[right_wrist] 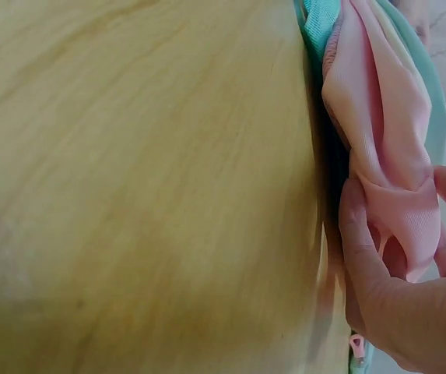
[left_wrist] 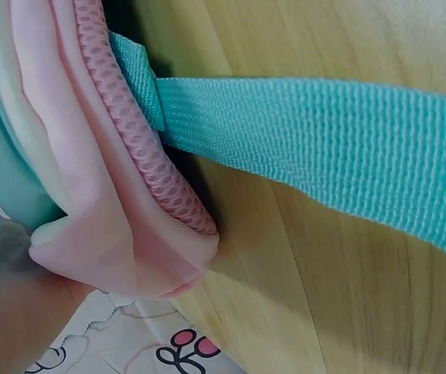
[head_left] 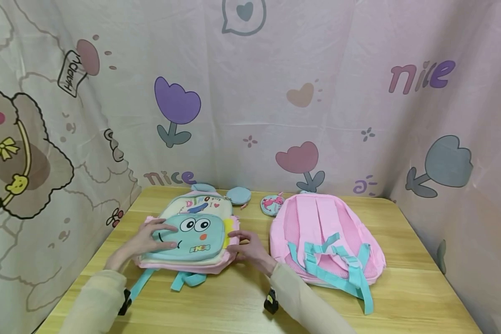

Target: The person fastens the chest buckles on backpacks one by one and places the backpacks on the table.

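Observation:
A small child's backpack [head_left: 188, 237] lies face up on the left of the table, with a teal pocket bearing a cartoon face and pink sides. My left hand [head_left: 147, 240] rests on its left edge, thumb and fingers spread over the front pocket. In the left wrist view, the palm touches a pink lower corner [left_wrist: 121, 257]. My right hand [head_left: 250, 249] grips the bag's right side; in the right wrist view its fingers [right_wrist: 360, 241] curve around bunched pink fabric [right_wrist: 402, 210]. Teal straps [head_left: 188, 280] stick out below the bag.
A second pink backpack [head_left: 317, 218] lies at the right, its back panel and teal straps upward. A round light-blue pouch [head_left: 238, 195] and a round pouch with pink figures [head_left: 271, 204] lie between the bags. Printed curtains surround the wooden table [head_left: 242, 311].

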